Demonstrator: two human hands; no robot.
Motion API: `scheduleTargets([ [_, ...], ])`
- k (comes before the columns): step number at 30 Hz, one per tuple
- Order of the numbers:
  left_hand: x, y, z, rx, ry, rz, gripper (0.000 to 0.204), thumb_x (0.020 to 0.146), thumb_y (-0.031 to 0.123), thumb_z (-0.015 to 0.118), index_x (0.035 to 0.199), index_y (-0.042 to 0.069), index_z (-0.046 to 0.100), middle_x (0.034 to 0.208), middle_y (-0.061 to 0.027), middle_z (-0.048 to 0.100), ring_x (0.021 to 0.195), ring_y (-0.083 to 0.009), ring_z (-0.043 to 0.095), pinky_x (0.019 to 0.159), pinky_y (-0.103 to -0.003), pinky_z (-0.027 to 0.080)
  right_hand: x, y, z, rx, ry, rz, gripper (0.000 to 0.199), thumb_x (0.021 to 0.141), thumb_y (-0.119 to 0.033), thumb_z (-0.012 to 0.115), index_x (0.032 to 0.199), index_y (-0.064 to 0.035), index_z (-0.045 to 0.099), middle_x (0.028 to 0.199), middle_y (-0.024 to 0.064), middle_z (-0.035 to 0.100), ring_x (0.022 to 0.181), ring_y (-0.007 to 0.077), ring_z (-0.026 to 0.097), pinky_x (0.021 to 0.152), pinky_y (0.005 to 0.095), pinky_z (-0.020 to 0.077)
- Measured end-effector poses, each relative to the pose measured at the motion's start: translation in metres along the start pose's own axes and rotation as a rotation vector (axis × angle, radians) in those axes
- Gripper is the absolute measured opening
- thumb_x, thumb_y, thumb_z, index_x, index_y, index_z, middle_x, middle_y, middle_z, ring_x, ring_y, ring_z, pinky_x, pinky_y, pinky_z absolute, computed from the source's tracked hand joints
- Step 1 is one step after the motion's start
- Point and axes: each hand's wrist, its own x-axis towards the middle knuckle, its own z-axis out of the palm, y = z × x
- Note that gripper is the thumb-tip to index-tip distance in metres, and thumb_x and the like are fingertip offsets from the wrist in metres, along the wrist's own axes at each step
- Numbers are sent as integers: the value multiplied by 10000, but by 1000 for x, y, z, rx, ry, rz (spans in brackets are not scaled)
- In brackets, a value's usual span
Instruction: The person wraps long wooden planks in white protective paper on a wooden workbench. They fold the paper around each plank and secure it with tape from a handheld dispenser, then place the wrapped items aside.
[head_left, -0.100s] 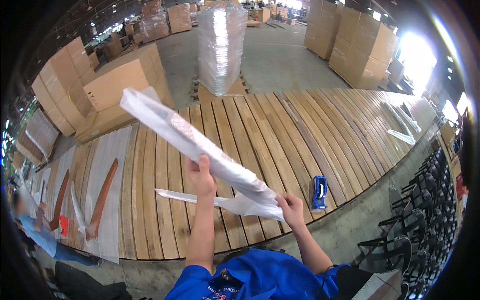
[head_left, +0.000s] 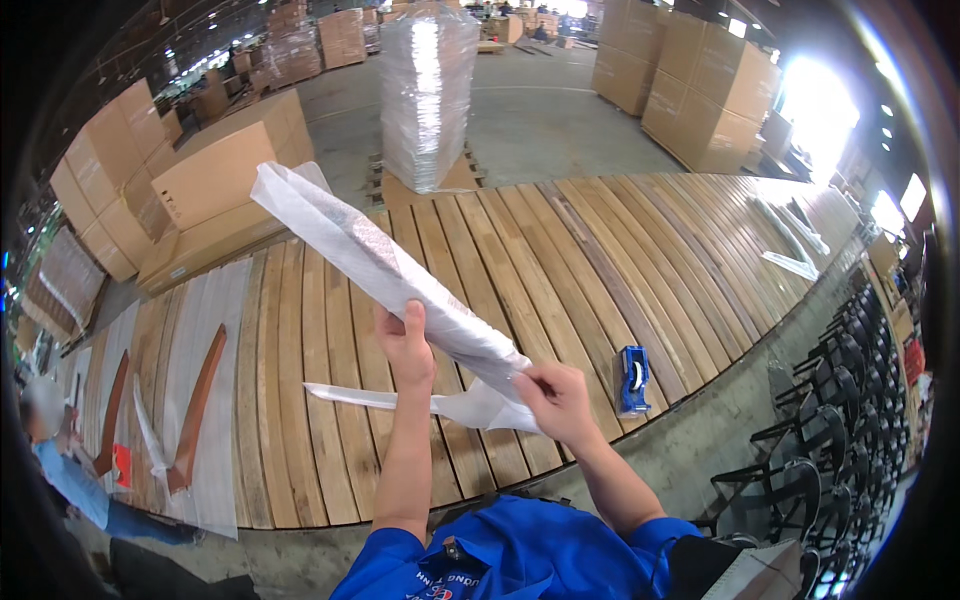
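Note:
A long piece wrapped in white foam sheet [head_left: 385,265] slants across the middle, its far end up and to the left, held above the slatted wooden table. My left hand [head_left: 408,350] grips it near the middle, thumb on top. At its near right end, my right hand [head_left: 556,400] is closed on the wrapping. What lies inside is mostly hidden; brown shows faintly through the foam. Below it, on the slats, rests another slim white-wrapped piece [head_left: 365,397], partly hidden by my left forearm. A blue tape dispenser [head_left: 633,382] stands right of my right hand.
Curved brown wooden parts [head_left: 200,405] lie on foam sheets [head_left: 222,500] at the table's left, near a person in light blue [head_left: 75,480]. Wrapped pieces [head_left: 785,232] lie at the far right. Black chairs [head_left: 800,490] line the right side; cartons [head_left: 225,175] stand behind the table [head_left: 590,280].
My right hand has moved slightly up and left along the wrapped piece's near end and turned, its back now showing more. The whole view has shifted a little.

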Motion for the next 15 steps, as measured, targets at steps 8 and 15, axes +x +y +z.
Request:
scheduleTargets([
  [8,20,4,-7,36,-72,-31,393,998,166,622,1320,-42,540,1241,-88,622,1107,-171,589,953,-329,470,93,-64,117,-341,206,-285,162,847,-138,783,773,-13,713,634,71,628,478,135,525,456,285,395],
  [15,25,2,-12,-42,-163,-12,398,1000,128,599,1350,-42,519,1259,-91,615,1106,-162,598,954,-312,470,100,-63,136,-507,302,-99,350,866,-303,787,699,-3,721,513,102,603,417,194,563,436,310,430],
])
